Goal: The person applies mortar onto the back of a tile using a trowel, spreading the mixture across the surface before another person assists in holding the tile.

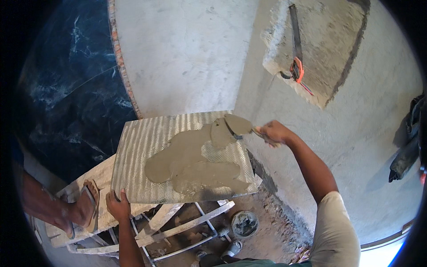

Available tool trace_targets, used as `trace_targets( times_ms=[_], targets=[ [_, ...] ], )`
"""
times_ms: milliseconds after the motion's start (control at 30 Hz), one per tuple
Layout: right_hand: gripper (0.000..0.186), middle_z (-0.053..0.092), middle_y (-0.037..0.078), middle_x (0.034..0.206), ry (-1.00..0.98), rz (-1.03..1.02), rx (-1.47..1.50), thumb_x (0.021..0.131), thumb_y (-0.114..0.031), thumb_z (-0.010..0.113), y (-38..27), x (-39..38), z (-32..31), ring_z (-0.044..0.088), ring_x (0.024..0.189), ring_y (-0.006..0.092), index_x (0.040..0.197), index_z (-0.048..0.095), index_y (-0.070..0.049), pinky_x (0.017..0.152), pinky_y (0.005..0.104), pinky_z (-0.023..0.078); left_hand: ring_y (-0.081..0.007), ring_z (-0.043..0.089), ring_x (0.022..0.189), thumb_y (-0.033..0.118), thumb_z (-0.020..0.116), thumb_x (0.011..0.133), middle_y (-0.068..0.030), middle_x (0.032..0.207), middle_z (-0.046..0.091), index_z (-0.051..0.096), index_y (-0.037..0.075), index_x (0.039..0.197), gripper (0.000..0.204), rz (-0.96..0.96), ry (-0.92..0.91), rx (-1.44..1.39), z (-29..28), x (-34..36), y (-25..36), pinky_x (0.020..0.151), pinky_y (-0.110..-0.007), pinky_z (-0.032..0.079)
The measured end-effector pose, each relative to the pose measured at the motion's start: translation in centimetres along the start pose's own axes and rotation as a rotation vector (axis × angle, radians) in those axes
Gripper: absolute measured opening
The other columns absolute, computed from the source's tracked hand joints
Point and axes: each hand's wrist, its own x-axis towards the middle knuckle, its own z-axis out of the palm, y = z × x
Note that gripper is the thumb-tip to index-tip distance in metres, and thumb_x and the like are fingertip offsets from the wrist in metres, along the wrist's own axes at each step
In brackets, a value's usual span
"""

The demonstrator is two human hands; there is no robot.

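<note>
Grey plaster covers the wall (pixel 356 120) on the right, which meets a pale wall panel (pixel 187 53) in the middle; dark blue, white-veined slabs (pixel 66 80) fill the left side. Below them runs a mortar-stained wooden plank (pixel 104 171), with a sandalled foot (pixel 86 207) on it. Next in size comes a tile (pixel 133 151), ribbed back upward, between the two hands, its long axis running left to right. A broad patch of wet mortar (pixel 178 155) spreads over its middle and right, leaving the left strip bare. A handsaw (pixel 297 40) with an orange handle stands at the wall's rough recess, and a bucket (pixel 256 224) sits on the floor below the tile.

Smallest is the trowel (pixel 239 124), its blade loaded with mortar at the tile's far right corner. The right hand (pixel 273 133), slightly blurred, has its fingers closed around the handle; the trowel's long axis points leftward and a little away from them, toward the tile. This hand is nearer the mortar. The left hand (pixel 118 205) clasps the tile's near left corner, fingers bent close at the edge, though its underside is hidden; from those fingers the tile extends away and rightward.
</note>
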Motion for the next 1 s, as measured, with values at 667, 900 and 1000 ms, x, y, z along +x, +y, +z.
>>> trace_targets(
  times_ms=[667, 900, 1000],
  targets=[
    [0.045, 0.057, 0.005, 0.060, -0.148, 0.183, 0.338, 0.093, -0.045, 0.054, 2.5, -6.2, 3.8, 0.055, 0.048, 0.0138, 0.083, 0.066, -0.003, 0.041, 0.0292, 0.044, -0.0408, 0.053, 0.112, 0.041, 0.065, 0.085, -0.0254, 0.119, 0.057, 0.060, -0.007, 0.113, 0.056, 0.046, 0.038, -0.005, 0.9, 0.9, -1.4, 0.097, -0.045, 0.041],
    [0.047, 0.052, 0.002, 0.057, -0.102, 0.165, 0.240, 0.092, -0.045, 0.055, 6.6, -16.7, 3.7, 0.050, 0.052, 0.0120, 0.071, 0.061, -0.004, 0.050, 0.0342, 0.041, -0.0389, 0.058, 0.108, 0.059, 0.053, 0.088, -0.0240, 0.119, 0.060, 0.058, -0.005, 0.121, 0.072, 0.062, -0.081, 0.030, 2.6, 0.9, -1.1, 0.094, -0.043, 0.044],
    [0.047, 0.054, 0.002, 0.060, -0.139, 0.247, 0.285, 0.093, -0.047, 0.053, 8.6, -23.6, 3.4, 0.053, 0.057, 0.0117, 0.075, 0.062, -0.004, 0.051, 0.0336, 0.043, -0.0383, 0.059, 0.106, 0.063, 0.052, 0.087, -0.0242, 0.117, 0.061, 0.059, -0.006, 0.120, 0.077, 0.103, -0.082, 0.131, 3.0, 2.7, -5.0, 0.092, -0.042, 0.046]
  ],
)
